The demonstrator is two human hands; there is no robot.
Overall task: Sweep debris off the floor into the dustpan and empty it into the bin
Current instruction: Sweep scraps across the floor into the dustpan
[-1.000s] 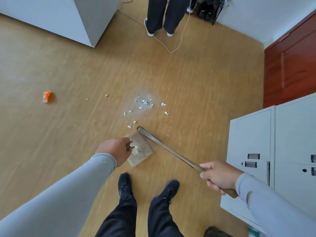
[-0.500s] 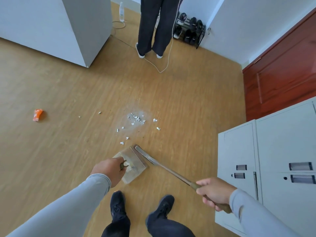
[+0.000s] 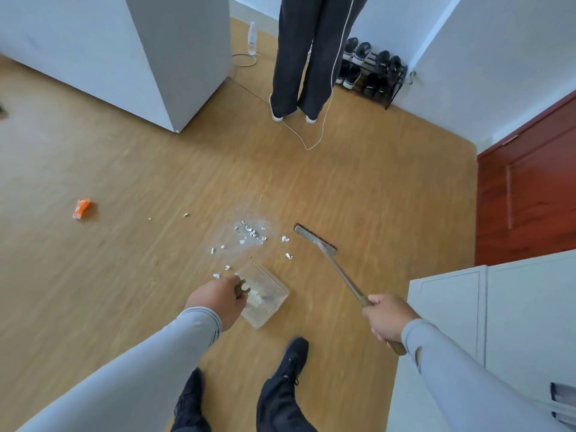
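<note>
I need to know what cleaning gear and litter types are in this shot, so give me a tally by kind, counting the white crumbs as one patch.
Broom: 1
Dustpan: 1
Patch of white crumbs: 1
Orange wrapper: 1
Total: 4

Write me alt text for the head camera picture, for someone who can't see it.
Looking down, a person's left hand holds a clear dustpan on a wooden floor while the right hand holds a broom beside scattered white debris. An orange wrapper lies to the left.
</note>
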